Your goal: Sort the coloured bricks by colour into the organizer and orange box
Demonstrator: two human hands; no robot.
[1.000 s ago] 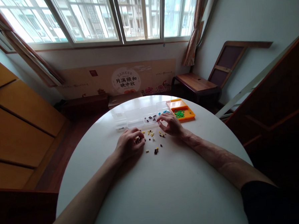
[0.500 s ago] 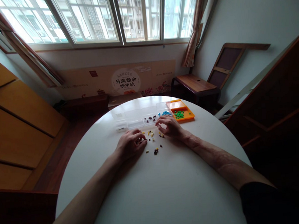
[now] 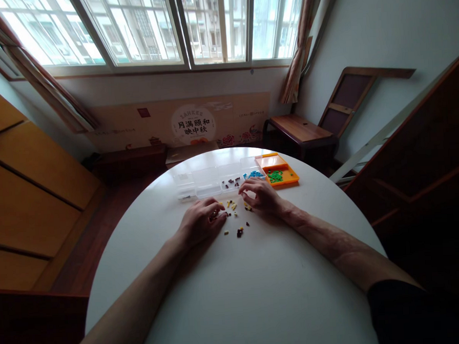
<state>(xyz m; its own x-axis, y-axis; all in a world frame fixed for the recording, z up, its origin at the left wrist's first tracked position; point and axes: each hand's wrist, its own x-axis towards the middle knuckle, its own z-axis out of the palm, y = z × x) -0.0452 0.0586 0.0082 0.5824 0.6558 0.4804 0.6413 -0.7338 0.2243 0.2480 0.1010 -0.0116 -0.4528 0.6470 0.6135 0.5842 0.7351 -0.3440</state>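
Several small yellow and dark beads (image 3: 235,220) lie scattered on the round white table (image 3: 251,294). My left hand (image 3: 199,222) rests on the table at the left edge of the scatter, fingers curled over a few beads. My right hand (image 3: 261,196) is at the scatter's right edge, fingers bent in a pinch; what they hold is too small to see. Just beyond stands a clear compartment box (image 3: 207,181) with dark and blue beads in its right cells.
An orange tray (image 3: 287,176) with green beads sits right of the clear box. A wooden chair (image 3: 300,130) and a leaning board stand beyond the table at right. Wooden cabinets line the left wall. Windows fill the far wall.
My right hand has drawn back from the clear box toward the scattered beads. My left hand has shifted slightly right, fingertips further into the beads.
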